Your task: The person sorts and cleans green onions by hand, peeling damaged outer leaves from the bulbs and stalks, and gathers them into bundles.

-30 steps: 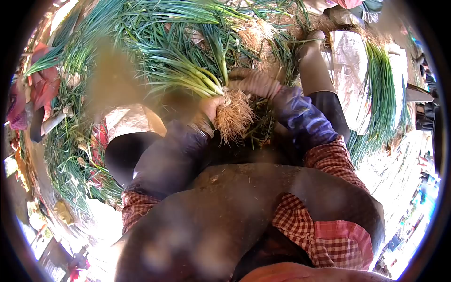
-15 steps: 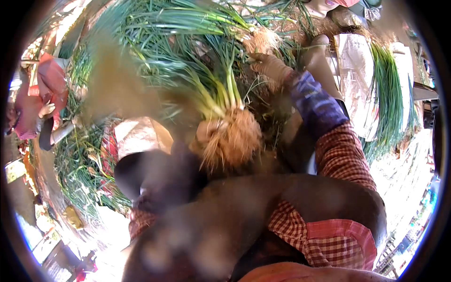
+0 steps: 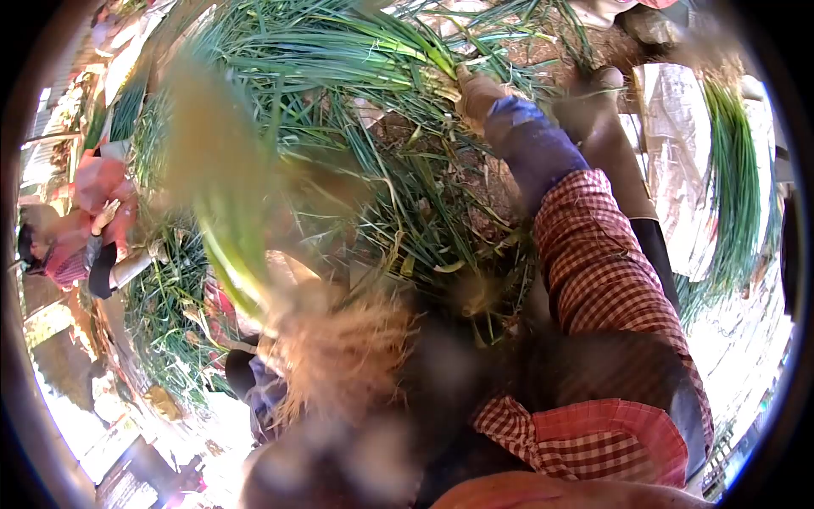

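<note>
A bunch of spring onions [image 3: 231,259] is raised at the left, close to the camera. Its pale brown roots [image 3: 352,348] spread toward my lap, and its leaves are blurred. My left hand is mostly hidden behind these roots, with the purple cuff [image 3: 267,390] just below; it appears to hold the bunch. My right hand [image 3: 480,97] reaches forward and closes round the root end of another bunch of spring onions [image 3: 386,51], which lies on the pile with its long green leaves pointing left.
Loose green leaves [image 3: 432,216] cover the ground ahead. At the right, more spring onions [image 3: 731,170] lie across white sacks [image 3: 674,144]. Another person [image 3: 97,208] in red sits at the far left. Smudges blur parts of the view.
The near bunch has moved from the middle toward the lower left and come closer to the camera. My right hand has shifted forward onto the root end of the far bunch.
</note>
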### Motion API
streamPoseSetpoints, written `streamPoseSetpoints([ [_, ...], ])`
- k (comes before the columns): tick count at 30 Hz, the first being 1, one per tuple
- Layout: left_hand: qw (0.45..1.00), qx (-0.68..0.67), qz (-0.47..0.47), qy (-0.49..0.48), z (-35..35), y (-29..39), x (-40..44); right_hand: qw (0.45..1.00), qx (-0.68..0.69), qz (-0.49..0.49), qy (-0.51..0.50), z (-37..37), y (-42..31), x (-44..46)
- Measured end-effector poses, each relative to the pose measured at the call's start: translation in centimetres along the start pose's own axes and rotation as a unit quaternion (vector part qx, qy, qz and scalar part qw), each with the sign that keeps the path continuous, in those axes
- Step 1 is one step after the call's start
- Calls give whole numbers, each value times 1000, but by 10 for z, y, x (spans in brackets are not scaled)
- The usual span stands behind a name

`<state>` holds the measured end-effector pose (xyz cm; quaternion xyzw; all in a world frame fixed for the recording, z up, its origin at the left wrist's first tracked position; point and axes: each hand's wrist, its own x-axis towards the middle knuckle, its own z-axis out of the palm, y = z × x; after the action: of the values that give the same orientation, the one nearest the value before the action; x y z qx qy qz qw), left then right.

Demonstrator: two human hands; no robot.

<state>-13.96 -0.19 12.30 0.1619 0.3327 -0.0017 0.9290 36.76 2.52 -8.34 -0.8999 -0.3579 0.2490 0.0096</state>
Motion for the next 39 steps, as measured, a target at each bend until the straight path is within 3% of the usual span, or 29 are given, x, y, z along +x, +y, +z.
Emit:
streamPoseSetpoints([
  [2, 1000, -4, 1, -4, 2, -10, -15, 999, 45, -20, 20, -4, -3, -57],
  [5, 1000, -1, 2, -17, 4, -21, -35, 995, 80, -53, 37, 106, 90, -52],
  [8, 999, -6, -5, -36, 6, -36, -54, 993, 103, -41, 37, 89, 121, -137],
  [10, 999, -5, -13, -48, 8, -41, -64, 990, -9, -59, -131, 57, 113, -164],
  [11, 998, -2, -16, -56, 8, -42, -64, 990, -10, -57, -127, 71, 128, -141],
  [14, 996, 4, -27, -84, 8, -34, -39, 972, 101, -207, 34, 97, 168, -45],
  [16, 995, 9, -36, -96, 9, -27, -15, 955, 279, -77, 66, 85, 163, -19],
  [18, 993, 10, -44, -105, 9, -19, 11, 892, 440, 54, 88, 76, 145, 3],
  [22, 991, 6, -61, -119, 10, -5, 53, 908, 416, -47, 1, 53, 30, -32],
  [24, 990, 3, -72, -122, 8, 0, 70, 975, 161, -121, 98, 54, 11, -39],
  [29, 988, -1, -89, -122, 10, 5, 96, 950, 207, -229, 47, 54, 22, 26],
  [31, 987, 10, -96, -128, 11, 3, 100, 964, 202, -72, 156, 31, 24, 23],
  [33, 986, 23, -98, -134, 13, 1, 104, 967, 83, -65, 232, 112, 39, 78],
  [35, 984, 34, -99, -144, 15, 0, 106, 969, 245, -35, 9, 77, 10, 19],
  [37, 982, 39, -99, -158, 16, -3, 108, 930, 358, -74, 40, 78, -4, -32],
  [39, 979, 47, -97, -172, 17, -5, 110, 934, 351, -71, 17, 83, -7, -61],
])
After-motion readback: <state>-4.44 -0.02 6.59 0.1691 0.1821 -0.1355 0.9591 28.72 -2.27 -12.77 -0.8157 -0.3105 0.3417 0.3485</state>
